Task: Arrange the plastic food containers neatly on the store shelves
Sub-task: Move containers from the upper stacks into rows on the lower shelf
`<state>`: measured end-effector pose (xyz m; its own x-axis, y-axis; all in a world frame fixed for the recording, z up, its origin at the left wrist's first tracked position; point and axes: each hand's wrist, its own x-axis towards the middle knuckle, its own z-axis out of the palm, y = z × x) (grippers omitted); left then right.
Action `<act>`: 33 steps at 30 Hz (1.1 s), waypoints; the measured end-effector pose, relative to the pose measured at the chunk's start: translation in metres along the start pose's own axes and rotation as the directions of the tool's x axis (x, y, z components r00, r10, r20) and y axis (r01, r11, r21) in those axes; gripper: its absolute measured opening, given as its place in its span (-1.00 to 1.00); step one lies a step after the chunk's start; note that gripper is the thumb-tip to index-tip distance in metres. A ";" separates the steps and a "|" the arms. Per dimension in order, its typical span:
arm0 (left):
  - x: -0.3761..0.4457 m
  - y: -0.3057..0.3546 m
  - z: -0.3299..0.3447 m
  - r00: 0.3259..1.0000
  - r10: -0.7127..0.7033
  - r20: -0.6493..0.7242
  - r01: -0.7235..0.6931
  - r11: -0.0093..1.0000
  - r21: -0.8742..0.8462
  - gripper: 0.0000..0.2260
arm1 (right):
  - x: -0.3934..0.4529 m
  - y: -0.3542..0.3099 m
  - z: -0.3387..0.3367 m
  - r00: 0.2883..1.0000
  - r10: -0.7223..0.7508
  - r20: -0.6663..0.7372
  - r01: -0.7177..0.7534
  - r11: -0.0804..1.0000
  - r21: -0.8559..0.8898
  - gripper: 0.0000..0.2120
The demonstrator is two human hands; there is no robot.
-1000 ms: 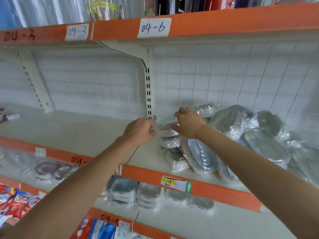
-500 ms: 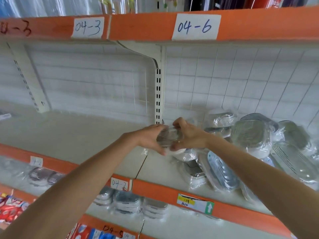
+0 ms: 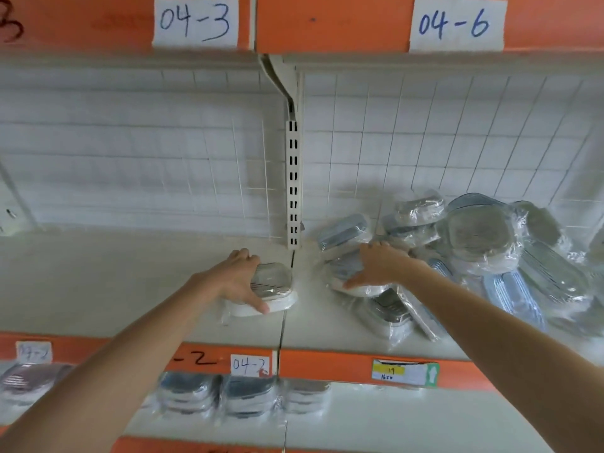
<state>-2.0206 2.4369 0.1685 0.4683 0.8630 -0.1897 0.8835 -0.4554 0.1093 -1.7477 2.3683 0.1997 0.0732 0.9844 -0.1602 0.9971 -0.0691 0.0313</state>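
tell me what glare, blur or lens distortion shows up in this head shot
Head view: wide-angle bending curves the orange shelf edge and back grid; the wrapped pile is glossy with soft glare, its details smeared; the lower shelf's containers are blurred; both hands, left and right, look fairly sharp.

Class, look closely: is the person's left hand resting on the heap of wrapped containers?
No: the left hand holds a lone container left of the heap.

Containers: clear plastic, glossy film wrap. Shelf: matt, probably painted metal. Labels: paper.
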 end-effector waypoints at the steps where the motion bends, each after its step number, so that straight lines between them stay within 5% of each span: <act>1: -0.001 -0.002 0.002 1.000 -0.003 -0.005 0.003 1.000 0.006 -0.09 | 0.001 -0.002 0.000 1.000 -0.003 -0.021 0.003 1.000 0.002 -0.07; 13: -0.021 0.000 0.012 0.950 -0.188 -0.248 0.213 0.974 0.081 -0.14 | 0.001 -0.027 -0.002 0.905 -0.345 -0.250 0.363 0.931 0.028 -0.10; 19: -0.059 0.022 0.033 0.730 -0.391 -0.560 0.457 0.889 -0.025 -0.18 | -0.005 -0.042 0.009 0.837 -0.381 -0.393 0.467 0.872 0.149 -0.15; 24: -0.099 0.048 0.042 0.602 -0.468 -0.646 0.511 0.848 -0.139 -0.18 | -0.038 -0.032 0.024 0.796 -0.422 -0.434 0.528 0.834 0.159 -0.16; 33: -0.170 0.112 0.073 0.685 -0.377 -0.623 0.418 0.904 -0.087 -0.14 | -0.141 -0.008 0.059 0.795 -0.396 -0.460 0.487 0.868 0.094 -0.08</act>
<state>-2.0008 2.2229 0.1421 -0.0173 0.8993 0.4370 0.9940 -0.0316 0.1045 -1.7650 2.2209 0.1642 -0.3460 0.8842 0.3137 0.9034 0.4043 -0.1431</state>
